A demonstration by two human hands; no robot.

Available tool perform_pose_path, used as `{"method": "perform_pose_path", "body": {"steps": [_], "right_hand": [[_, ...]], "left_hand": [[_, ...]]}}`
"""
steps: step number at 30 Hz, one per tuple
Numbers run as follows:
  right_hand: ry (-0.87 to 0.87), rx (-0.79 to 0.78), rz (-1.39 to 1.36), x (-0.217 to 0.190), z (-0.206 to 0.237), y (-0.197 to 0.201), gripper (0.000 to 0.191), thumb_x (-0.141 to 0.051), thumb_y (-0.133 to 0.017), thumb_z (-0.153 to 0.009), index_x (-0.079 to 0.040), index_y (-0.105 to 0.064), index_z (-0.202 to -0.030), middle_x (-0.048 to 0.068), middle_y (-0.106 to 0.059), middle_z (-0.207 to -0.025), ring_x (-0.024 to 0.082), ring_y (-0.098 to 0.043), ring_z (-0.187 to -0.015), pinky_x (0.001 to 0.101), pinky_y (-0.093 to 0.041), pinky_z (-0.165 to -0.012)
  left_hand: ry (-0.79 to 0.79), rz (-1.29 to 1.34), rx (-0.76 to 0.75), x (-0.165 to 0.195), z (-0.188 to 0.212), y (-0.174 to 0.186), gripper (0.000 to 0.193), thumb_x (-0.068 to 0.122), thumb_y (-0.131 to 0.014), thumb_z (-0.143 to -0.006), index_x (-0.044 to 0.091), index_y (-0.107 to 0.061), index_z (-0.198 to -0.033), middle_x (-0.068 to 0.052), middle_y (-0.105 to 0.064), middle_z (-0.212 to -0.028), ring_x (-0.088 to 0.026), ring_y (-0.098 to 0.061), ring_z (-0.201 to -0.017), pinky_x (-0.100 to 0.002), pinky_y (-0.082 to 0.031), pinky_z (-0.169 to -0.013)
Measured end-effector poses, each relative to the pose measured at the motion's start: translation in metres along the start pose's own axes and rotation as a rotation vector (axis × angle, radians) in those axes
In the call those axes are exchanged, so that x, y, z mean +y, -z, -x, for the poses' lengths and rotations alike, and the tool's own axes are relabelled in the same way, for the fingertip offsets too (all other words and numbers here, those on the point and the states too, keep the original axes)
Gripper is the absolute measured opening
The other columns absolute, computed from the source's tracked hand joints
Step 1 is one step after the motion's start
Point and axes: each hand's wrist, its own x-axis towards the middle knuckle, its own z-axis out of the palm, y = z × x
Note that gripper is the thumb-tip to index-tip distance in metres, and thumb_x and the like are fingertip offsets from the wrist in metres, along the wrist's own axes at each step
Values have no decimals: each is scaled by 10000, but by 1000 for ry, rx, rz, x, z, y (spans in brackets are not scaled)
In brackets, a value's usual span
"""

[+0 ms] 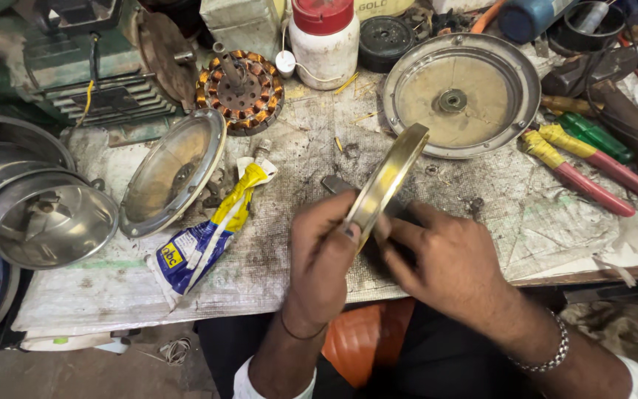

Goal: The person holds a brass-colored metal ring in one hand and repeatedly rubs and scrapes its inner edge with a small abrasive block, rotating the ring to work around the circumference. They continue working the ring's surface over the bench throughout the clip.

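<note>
My left hand (323,255) and my right hand (441,258) both grip a round metal ring-shaped cover (387,181), held on edge above the workbench near its front edge. The left thumb presses on the ring's lower rim, and the right fingers close behind it. A crumpled blue, white and yellow tube (208,233) lies just left of my left hand. A copper-wound stator (241,89) with a shaft stands at the back.
A round metal motor cover (461,96) lies at the back right, another dish-shaped cover (175,170) leans at the left. Red-and-yellow pliers (581,174), a green-handled tool (592,133), a white jar with red lid (324,41) and steel bowls (31,207) surround the worn mat.
</note>
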Motion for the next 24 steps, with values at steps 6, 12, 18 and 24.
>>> {"method": "perform_pose_path", "body": {"steps": [6,12,18,24], "right_hand": [[-92,150,132,10,-6,-3,296,-305,-767,-838,-108,-806,-1055,120,-685,-782,249,-672,-517,404,-551,-454],[160,156,-302,17,-3,0,253,-249,-755,-805,-84,-790,-992,123,-722,-900,255,-718,-650,377,-593,-575],[-158,-113,42,11,-4,4,341,-294,-748,-796,-86,-787,-1064,150,-729,-856,273,-724,-594,406,-606,-565],[-171,8,36,15,1,7,345,-316,-753,-774,-86,-797,-1027,178,-736,-854,338,-715,-600,456,-588,-578]], "left_hand": [[-81,-193,53,-20,-5,-8,491,356,-462,-1141,30,-488,-774,-3,-404,-688,-88,-394,-647,-303,-314,-609],[-119,-163,-2,-23,-7,-8,501,355,-485,-1171,14,-495,-804,-17,-406,-736,-110,-389,-678,-334,-331,-669],[-88,-202,-14,-18,-7,-9,479,350,-497,-1141,5,-545,-813,-14,-429,-730,-113,-411,-683,-323,-337,-625],[-84,-249,-33,-16,-9,-9,434,328,-521,-1112,-5,-598,-844,-15,-422,-707,-111,-418,-651,-321,-336,-602]]}}
